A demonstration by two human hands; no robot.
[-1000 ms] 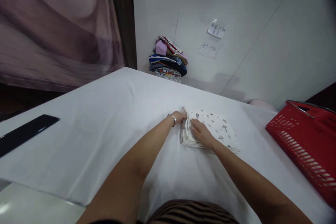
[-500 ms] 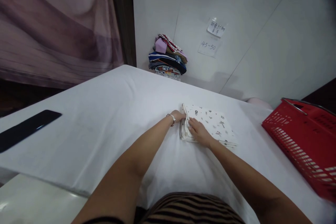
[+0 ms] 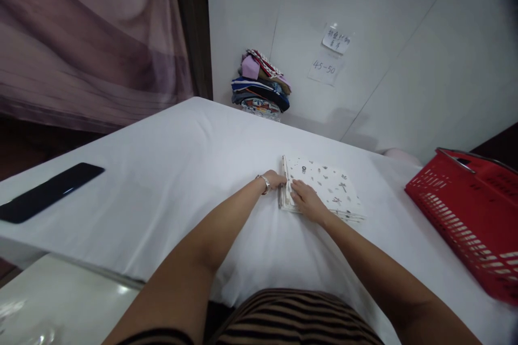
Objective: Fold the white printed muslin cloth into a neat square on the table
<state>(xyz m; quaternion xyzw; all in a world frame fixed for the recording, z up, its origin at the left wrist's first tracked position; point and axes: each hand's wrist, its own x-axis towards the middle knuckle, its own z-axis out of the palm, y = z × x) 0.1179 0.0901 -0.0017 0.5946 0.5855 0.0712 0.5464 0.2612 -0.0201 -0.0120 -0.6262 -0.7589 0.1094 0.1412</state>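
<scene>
Head camera looks down on a table spread with a white sheet [image 3: 170, 172], where a folded white cloth printed with small dark figures [image 3: 324, 188] lies right of the middle, toward the far edge. Left hand [image 3: 277, 179], a silver bracelet [image 3: 265, 183] at its wrist, is at the cloth's left edge with its fingers curled against the stacked folds; whether it pinches them or only presses cannot be told. Right hand [image 3: 307, 202] lies flat and open on top of the cloth near its near-left corner, palm down, fingers spread on the fabric. A red plastic basket [image 3: 469, 221] with a metal handle stands at the right edge, well apart from the cloth. A black phone [image 3: 50, 191] lies near the left edge. Against the wall beyond the far edge sits a pile of coloured folded clothes [image 3: 261, 86], with two paper notes [image 3: 329, 54] stuck to the wall beside it.
</scene>
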